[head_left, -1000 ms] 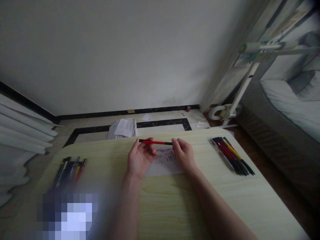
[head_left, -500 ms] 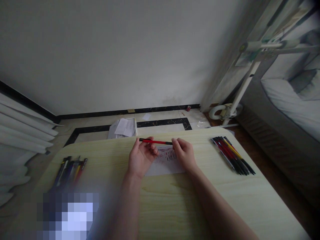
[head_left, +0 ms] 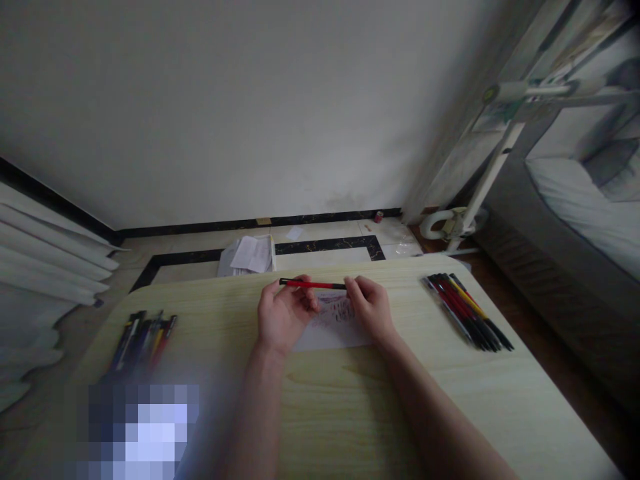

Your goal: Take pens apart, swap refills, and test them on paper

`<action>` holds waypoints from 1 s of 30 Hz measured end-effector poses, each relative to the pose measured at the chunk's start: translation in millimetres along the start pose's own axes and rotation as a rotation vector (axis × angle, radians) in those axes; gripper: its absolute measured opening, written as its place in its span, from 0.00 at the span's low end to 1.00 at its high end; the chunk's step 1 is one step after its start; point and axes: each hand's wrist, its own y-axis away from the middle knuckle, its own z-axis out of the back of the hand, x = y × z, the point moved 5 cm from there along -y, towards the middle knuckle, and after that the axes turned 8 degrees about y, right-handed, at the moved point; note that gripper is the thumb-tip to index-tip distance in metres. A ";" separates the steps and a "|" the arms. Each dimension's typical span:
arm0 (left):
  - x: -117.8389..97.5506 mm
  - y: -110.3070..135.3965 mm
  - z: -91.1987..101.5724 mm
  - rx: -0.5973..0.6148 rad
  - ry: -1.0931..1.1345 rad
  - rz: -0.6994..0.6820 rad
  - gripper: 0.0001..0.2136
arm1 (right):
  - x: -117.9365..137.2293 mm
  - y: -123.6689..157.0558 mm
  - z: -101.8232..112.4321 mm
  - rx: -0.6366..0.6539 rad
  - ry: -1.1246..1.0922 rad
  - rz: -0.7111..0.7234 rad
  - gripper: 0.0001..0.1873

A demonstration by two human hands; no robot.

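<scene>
A red pen [head_left: 320, 285] with black ends is held level above the table, spanning both hands. My right hand [head_left: 371, 308] pinches its right end between thumb and fingers. At the other end, my left hand [head_left: 286, 313] has its palm turned up, with the thumb and fingers at the pen's black tip. Beneath the hands lies a sheet of white paper [head_left: 330, 340] covered in scribbled marks, partly hidden by both hands.
Several pens [head_left: 467, 310] lie side by side on the right of the wooden table [head_left: 340, 413]. Another group of pens [head_left: 143, 340] is on the left, blurred at its near end. Past the far edge, papers [head_left: 251, 255] sit on the floor. A grey sofa [head_left: 545, 267] stands at right.
The whole view has shifted very slightly. Both hands keep the pen in nearly the same pose; the left thumb sits a little lower against its end.
</scene>
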 end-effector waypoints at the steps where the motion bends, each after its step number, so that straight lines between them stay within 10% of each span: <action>1: -0.1 -0.2 0.6 -0.003 0.004 -0.001 0.19 | -0.1 -0.2 0.1 0.001 -0.006 0.000 0.21; 30: 1.7 -2.6 6.2 -0.051 0.059 0.018 0.19 | 0.8 -0.8 -7.6 0.109 -0.191 0.008 0.10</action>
